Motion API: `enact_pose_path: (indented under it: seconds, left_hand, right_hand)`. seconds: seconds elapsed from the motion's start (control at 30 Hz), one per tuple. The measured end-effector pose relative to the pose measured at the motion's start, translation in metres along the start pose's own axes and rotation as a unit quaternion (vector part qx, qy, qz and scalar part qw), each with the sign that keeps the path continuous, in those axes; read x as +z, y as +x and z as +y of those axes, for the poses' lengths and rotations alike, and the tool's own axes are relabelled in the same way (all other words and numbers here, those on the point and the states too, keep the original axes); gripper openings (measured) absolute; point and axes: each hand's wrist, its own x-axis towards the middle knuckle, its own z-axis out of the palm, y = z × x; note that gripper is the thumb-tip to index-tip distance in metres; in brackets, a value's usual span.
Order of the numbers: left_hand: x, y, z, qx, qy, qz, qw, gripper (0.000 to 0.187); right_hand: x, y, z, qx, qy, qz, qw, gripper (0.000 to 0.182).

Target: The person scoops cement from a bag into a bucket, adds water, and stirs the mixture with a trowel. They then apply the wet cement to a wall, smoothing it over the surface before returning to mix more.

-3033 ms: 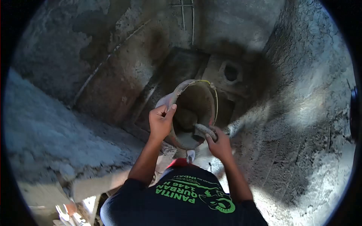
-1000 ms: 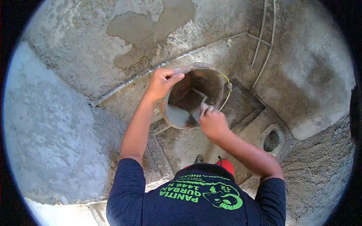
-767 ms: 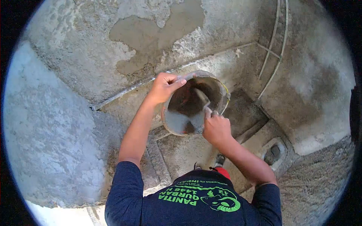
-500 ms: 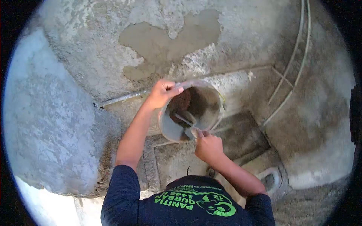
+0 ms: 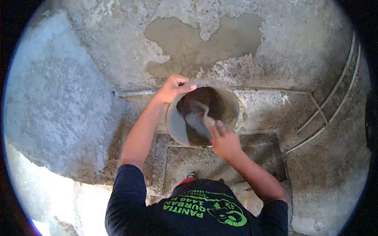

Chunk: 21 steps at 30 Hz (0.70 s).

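My left hand point(image 5: 176, 89) grips the far-left rim of a round grey bucket point(image 5: 233, 104), thumb laid along the edge. Closed around the handle of a trowel point(image 5: 206, 111), my right hand point(image 5: 225, 141) is over the near-right side of the bucket's mouth. The trowel's bent neck and its blade, smeared by motion, are inside the bucket. Dark brown, damp-looking material point(image 5: 205, 94) lies against the far inner wall.
Behind the bucket rises a rough cement wall point(image 5: 118, 47) with a wet, smooth patch point(image 5: 189, 47). Two thin pipes point(image 5: 338, 102) run along the right. A recessed concrete ledge point(image 5: 189, 161) lies below the bucket.
The view has shifted, so the wall patch and pipes appear farther right. My right hand has moved the trowel within the bucket; my left hand keeps hold of the rim.
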Motion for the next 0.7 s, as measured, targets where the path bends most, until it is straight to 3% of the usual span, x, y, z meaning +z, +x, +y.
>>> enact_pose_path:
  seconds: [0.1,0.17,0.23,0.3,0.33,0.43,0.57,0.7]
  left_hand:
    - [-0.021,0.016,-0.006,-0.002,0.054,-0.007,0.999,0.049]
    - [-0.027,0.019,-0.012,-0.004,0.047,-0.012,0.999,0.05]
    - [-0.033,0.02,-0.014,-0.016,0.047,-0.021,0.999,0.051]
    - [-0.033,0.02,-0.009,-0.014,0.058,-0.028,0.998,0.051]
    - [-0.032,0.021,-0.006,-0.003,0.063,-0.032,0.997,0.051]
    - [-0.031,0.029,-0.005,-0.008,0.054,-0.029,0.998,0.052]
    - [-0.044,0.036,-0.013,0.024,0.084,-0.014,0.996,0.054]
    - [-0.051,0.034,-0.016,0.002,0.085,-0.02,0.996,0.055]
  right_hand:
    - [-0.004,0.014,0.001,-0.068,-0.063,0.021,0.996,0.06]
    - [-0.019,0.011,0.001,-0.09,-0.019,-0.096,0.991,0.057]
    - [-0.024,0.02,0.01,-0.073,-0.043,-0.122,0.989,0.056]
    - [-0.023,0.031,0.01,0.027,-0.005,0.006,1.0,0.071]
    - [-0.024,0.039,0.006,0.037,-0.007,0.069,0.997,0.069]
    - [0.016,0.048,-0.002,0.036,-0.028,0.089,0.995,0.066]
    - [0.028,0.028,-0.026,-0.035,-0.011,0.018,0.999,0.065]
    - [0.002,0.047,-0.014,0.014,0.047,0.049,0.998,0.057]
